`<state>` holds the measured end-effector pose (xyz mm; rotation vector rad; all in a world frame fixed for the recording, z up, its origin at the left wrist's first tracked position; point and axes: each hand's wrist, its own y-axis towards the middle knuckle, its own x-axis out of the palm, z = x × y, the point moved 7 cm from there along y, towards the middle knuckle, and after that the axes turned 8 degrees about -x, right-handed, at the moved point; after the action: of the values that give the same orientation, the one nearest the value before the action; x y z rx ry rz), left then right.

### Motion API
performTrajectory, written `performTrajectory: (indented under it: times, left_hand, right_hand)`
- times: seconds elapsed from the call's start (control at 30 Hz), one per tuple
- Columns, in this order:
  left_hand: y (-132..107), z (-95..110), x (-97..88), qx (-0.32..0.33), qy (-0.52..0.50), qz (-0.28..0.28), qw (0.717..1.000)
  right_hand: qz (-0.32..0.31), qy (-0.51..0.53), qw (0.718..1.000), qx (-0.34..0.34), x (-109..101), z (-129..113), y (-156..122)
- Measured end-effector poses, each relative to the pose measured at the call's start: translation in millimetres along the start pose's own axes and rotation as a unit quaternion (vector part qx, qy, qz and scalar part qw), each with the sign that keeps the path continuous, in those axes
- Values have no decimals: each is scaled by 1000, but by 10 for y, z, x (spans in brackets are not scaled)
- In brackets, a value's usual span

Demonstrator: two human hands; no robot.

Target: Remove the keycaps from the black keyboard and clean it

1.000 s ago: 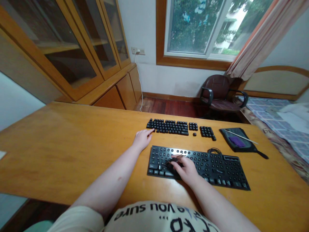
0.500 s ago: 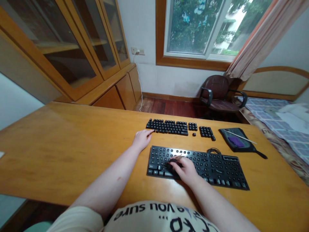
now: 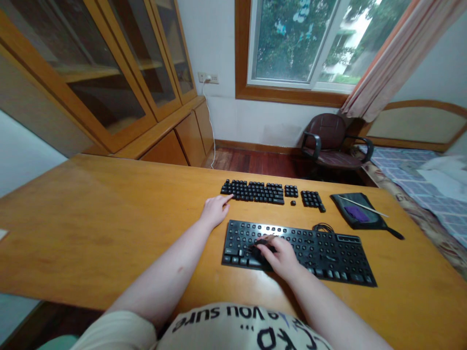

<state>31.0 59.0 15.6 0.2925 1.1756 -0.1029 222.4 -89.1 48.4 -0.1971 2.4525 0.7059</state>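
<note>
On the desk lies a black keyboard [image 3: 306, 250], most of its keycaps off and only the front row and a few others still fitted. My right hand [image 3: 280, 255] rests over its left half, fingers closed around a small black tool [image 3: 260, 244], mostly hidden by the fingers; its exact kind does not show. Behind the keyboard, loose black keycaps [image 3: 255, 191] lie sorted in keyboard order. My left hand [image 3: 215, 210] lies at their left front corner. Its index finger is stretched out, the tip at the front-row keycaps, and the other fingers are loosely curled.
A coiled cable [image 3: 323, 227] lies behind the keyboard. To the right, a dark pouch [image 3: 359, 211] carries a purple cloth [image 3: 357, 214] and a thin white stick [image 3: 363, 206]. Beyond the wooden desk [image 3: 127, 218] stand a glass-fronted cabinet [image 3: 146, 121], an office chair [image 3: 328, 141] and a bed [image 3: 419, 170].
My left index fingertip has shifted very slightly at the front-row keycaps. My right hand and the keyboard look unmoved.
</note>
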Motion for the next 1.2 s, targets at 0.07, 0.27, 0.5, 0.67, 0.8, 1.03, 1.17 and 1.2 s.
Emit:
performTrajectory:
  times: [0.07,0.27,0.5,0.67,0.8,1.03,1.17,1.2]
  left_hand:
    - [2,-6,6,-1,0,0,1000]
    - [4,2,15,6,7,1,1000]
    - [-4,9,10,3,12,-1,1000]
    - [-4,17,4,-2,11,-6,1000]
    - [-7,24,-2,3,16,-2,1000]
    - [2,19,26,7,19,-1,1000]
    - [-24,37,-95,0,-24,12,1000]
    - [-54,62,-169,2,-37,21,999]
  right_hand:
    - [1,-1,1000,-1,1,0,-2]
    - [-1,-10,1000,3,4,15,-7]
    - [2,-16,1000,-1,0,17,-6]
    - [-2,-12,1000,1,-1,4,-1]
    - [-5,-14,1000,3,2,14,-8]
    - [-6,-22,1000,-7,6,5,-5]
    - [-9,-22,1000,-9,-6,-22,7]
    - [-10,-20,1000,-8,-9,-29,10]
